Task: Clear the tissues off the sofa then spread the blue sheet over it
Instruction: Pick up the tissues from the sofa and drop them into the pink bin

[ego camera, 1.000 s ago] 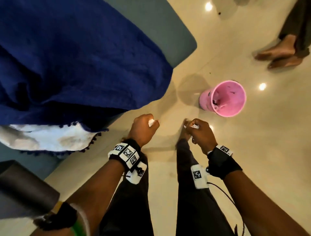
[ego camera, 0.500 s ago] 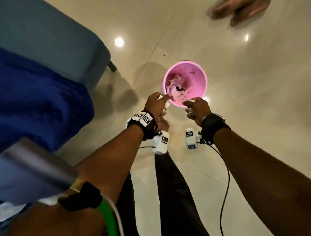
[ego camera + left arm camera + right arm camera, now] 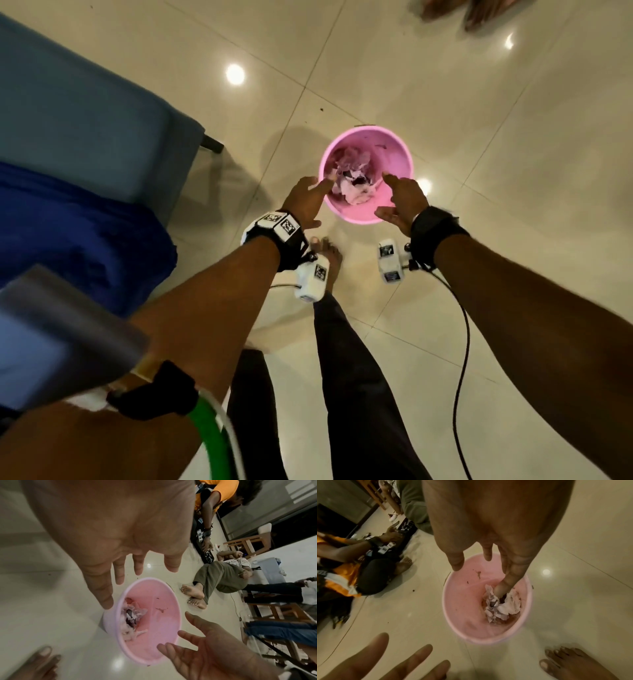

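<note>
A: From your head, both your left hand (image 3: 306, 202) and right hand (image 3: 402, 202) are spread empty above the round pink plastic bin (image 3: 404, 161); the crumpled white tissues (image 3: 352, 178) lie inside.

B: At your left wrist, fingertips (image 3: 106, 601) hover near the rim; knock it and it could tip.

A: At your right wrist, mind your bare foot (image 3: 573, 664) beside it. The rumpled dark-blue sheet (image 3: 68, 222) waits on the grey-blue sofa (image 3: 85, 120).

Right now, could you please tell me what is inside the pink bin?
The bin holds crumpled white tissues heaped at the bottom, with dark specks on its inner wall. Whatever lies beneath the heap is covered.

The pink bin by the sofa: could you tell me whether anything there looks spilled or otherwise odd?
Nothing spilled: the pink bin stands upright with crumpled tissues inside. Only dark smudges mark its inner wall.
</note>
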